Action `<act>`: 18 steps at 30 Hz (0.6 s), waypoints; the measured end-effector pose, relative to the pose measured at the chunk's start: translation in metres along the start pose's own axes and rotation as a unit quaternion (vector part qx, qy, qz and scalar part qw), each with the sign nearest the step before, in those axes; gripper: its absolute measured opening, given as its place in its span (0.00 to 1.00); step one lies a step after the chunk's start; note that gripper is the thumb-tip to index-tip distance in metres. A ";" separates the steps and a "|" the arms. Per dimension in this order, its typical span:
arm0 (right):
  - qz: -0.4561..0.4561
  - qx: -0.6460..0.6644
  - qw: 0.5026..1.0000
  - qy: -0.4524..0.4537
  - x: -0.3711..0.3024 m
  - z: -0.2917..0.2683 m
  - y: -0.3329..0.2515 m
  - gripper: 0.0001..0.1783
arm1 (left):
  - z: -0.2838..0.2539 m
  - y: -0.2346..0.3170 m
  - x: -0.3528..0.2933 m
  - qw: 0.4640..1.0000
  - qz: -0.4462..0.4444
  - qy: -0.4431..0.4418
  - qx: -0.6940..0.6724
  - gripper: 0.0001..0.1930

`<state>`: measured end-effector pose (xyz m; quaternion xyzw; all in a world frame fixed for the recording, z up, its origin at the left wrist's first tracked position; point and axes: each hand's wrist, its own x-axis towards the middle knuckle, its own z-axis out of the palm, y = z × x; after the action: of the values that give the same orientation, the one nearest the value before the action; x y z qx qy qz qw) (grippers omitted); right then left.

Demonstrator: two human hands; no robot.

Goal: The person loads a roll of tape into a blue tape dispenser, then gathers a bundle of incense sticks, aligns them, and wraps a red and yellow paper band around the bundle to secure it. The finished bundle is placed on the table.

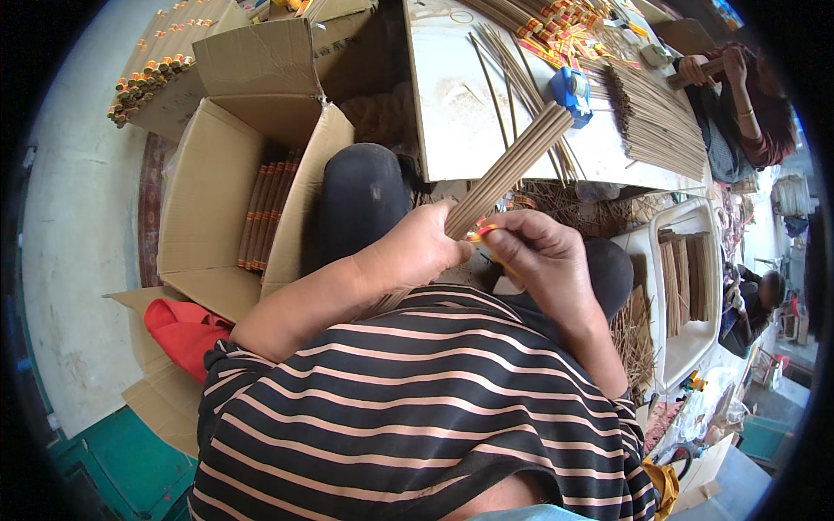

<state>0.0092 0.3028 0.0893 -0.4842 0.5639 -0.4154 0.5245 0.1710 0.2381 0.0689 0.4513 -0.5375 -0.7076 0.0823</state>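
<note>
My left hand (417,244) is wrapped round a bundle of brown incense sticks (514,168), which slants up to the right over my lap. A narrow red and yellow paper band (483,232) lies against the bundle just beyond that hand. My right hand (545,252) pinches the band between thumb and forefinger. The bundle's lower end is mostly hidden behind my left forearm. Past its upper end, a blue tape dispenser (571,94) stands on the white table (452,104).
Loose incense sticks (656,122) and banded bundles (539,22) lie on the table. At left, an open cardboard box (195,195) holds wrapped bundles (271,208). A white bin (691,347) with sticks stands at right. A co-worker's hands (714,71) hold sticks at the far right.
</note>
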 end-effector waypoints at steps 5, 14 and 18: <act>0.041 -0.037 0.998 0.029 0.010 0.010 0.000 0.08 | 0.004 -0.009 0.003 0.998 0.035 -0.012 0.046 0.18; 0.042 -0.022 0.997 0.066 0.010 0.017 0.011 0.09 | 0.003 -0.007 0.001 0.995 0.021 0.008 0.098 0.18; 0.049 0.018 0.996 0.069 0.008 0.019 0.013 0.09 | 0.006 -0.009 -0.001 0.992 0.067 0.022 0.109 0.18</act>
<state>0.0265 0.2977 0.0727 -0.4171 0.6139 -0.4316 0.5127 0.1707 0.2468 0.0620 0.4358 -0.6383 -0.6279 0.0917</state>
